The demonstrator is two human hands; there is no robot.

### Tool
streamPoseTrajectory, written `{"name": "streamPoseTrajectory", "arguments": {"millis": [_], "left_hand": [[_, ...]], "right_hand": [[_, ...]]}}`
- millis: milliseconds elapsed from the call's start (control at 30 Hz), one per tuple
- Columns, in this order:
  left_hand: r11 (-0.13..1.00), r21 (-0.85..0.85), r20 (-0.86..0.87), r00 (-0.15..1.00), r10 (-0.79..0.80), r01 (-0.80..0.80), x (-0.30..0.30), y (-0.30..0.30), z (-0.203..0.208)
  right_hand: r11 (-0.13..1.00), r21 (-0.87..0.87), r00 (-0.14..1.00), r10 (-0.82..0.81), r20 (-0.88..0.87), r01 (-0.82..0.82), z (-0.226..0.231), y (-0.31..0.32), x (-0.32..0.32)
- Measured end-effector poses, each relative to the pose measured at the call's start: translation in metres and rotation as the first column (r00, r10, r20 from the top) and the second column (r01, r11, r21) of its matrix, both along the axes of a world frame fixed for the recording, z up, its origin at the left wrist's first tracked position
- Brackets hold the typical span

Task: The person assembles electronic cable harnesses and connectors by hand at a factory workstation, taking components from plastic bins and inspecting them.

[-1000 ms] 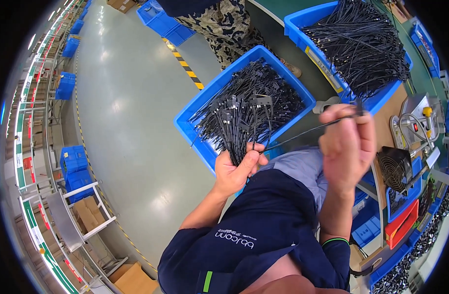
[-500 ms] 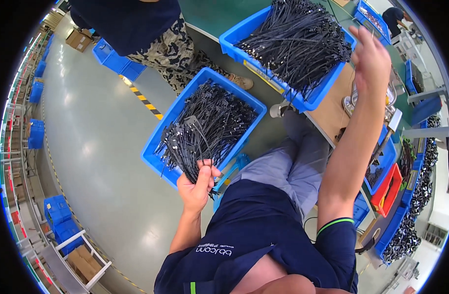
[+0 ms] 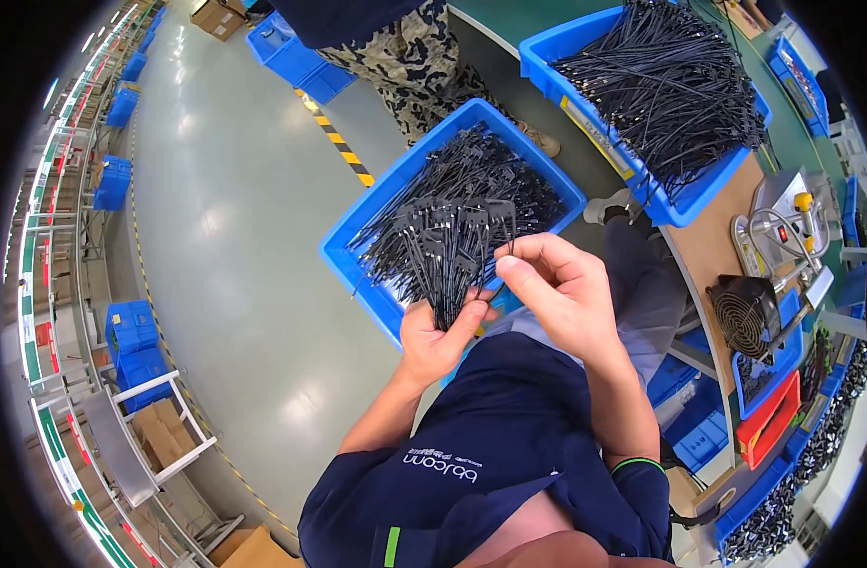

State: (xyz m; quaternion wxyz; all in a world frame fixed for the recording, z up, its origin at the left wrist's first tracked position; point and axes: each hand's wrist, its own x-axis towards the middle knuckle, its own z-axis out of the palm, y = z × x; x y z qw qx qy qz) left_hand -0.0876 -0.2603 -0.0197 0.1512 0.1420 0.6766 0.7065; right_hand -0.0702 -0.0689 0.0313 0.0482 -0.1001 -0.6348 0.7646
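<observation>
A fanned bundle of short black cables (image 3: 441, 260) with dark connector heads rises from my left hand (image 3: 431, 343). That hand is closed around the bundle's lower end. My right hand (image 3: 573, 298) is beside it, thumb and forefinger pinched on a thin black cable at the bundle's right edge. Both hands are over the near side of a blue bin (image 3: 556, 180), where many similar cables (image 3: 500, 166) lie heaped. Farther right, a second blue bin (image 3: 681, 206) on the table holds another heap of black cables (image 3: 675, 80).
A small black fan (image 3: 744, 317) and a metal bench device (image 3: 784, 227) stand on the table at right, with a red tray (image 3: 769, 421) nearer me. Another person's camouflage trousers (image 3: 414, 66) show beyond the bin. Blue crates (image 3: 135, 346) and racks line the left.
My right hand has come down and left from above the table to the cables in my left hand. The view has shifted, so the bins appear farther right.
</observation>
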Motion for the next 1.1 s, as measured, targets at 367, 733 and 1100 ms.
{"name": "streamPoseTrajectory", "arguments": {"millis": [367, 733, 1100], "left_hand": [[0.967, -0.033, 0.026, 0.967, 0.255, -0.254, -0.029, -0.047, 0.013], [0.972, -0.148, -0.203, 0.967, 0.152, -0.184, -0.032, -0.04, 0.0], [0.984, -0.016, -0.063, 0.982, 0.175, -0.177, -0.03, -0.05, 0.004]], "right_hand": [[0.896, -0.426, 0.992, -0.12, 0.043, 0.127, -0.056, 0.021, -0.054], [0.974, 0.157, 0.976, 0.182, -0.12, -0.162, -0.015, -0.041, -0.037], [0.961, 0.191, 0.969, -0.223, 0.107, 0.2, -0.088, -0.003, -0.062]]}}
